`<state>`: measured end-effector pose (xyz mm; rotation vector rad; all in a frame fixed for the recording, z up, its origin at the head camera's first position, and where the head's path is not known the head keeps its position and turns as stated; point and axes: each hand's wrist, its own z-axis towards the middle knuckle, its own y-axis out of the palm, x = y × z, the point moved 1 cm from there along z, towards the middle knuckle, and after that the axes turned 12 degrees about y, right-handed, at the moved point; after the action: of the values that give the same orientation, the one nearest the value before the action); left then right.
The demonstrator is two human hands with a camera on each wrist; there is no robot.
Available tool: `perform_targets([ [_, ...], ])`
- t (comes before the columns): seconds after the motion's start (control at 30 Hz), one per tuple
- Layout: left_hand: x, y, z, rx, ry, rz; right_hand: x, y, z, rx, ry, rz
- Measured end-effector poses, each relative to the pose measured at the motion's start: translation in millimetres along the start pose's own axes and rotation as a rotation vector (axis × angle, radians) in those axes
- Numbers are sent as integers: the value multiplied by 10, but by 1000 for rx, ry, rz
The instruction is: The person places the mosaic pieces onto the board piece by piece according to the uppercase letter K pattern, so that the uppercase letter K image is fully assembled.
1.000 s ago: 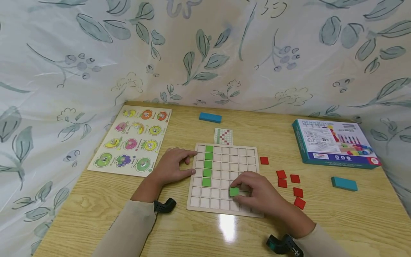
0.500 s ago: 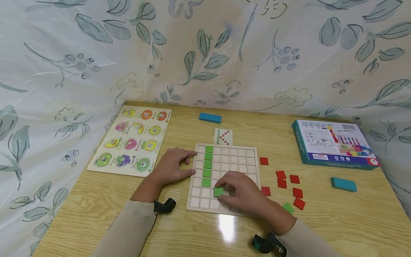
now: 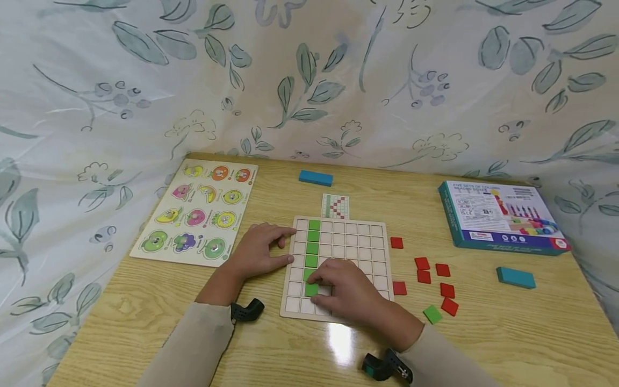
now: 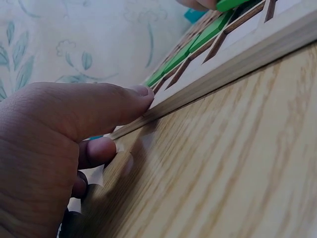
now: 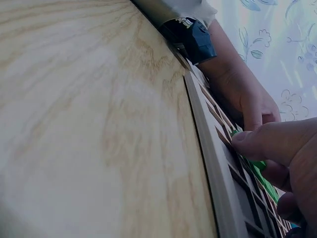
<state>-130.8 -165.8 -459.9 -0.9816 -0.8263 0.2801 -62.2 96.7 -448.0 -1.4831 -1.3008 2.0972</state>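
Note:
A wooden grid board [image 3: 364, 242] lies flat on the table, with several green square tiles [image 3: 312, 249] in its second column from the left. My right hand [image 3: 348, 290] pinches another green tile [image 3: 311, 290] between thumb and fingers, just below that column's lowest tile. In the left wrist view this held tile [image 4: 229, 4] appears tilted over the board. My left hand [image 3: 256, 250] touches the board's left edge with index finger and thumb extended. Behind the board's far edge lies a small pattern card [image 3: 336, 206] with green and red squares.
Several red tiles [image 3: 442, 270] and a loose green tile [image 3: 432, 314] lie right of the board. A fruit picture board [image 3: 166, 236] is at left. Two blue blocks [image 3: 316, 178] and a flat box [image 3: 503, 215] stand farther out. A patterned cloth [image 3: 290, 80] hangs behind.
My right hand has moved left across the board with the green tile, to the second column. A loose green tile and a red tile at right have come into view. My left hand stayed still.

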Motion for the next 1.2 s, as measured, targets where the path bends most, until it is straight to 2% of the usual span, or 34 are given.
perform_targets([
  [0.33,3,-4,-4,0,-5,10,-53,2,53,-50,24,-55],
  [1.2,-34,19,-3,-9,-3,17,-23,-2,51,-55,-8,-50],
])
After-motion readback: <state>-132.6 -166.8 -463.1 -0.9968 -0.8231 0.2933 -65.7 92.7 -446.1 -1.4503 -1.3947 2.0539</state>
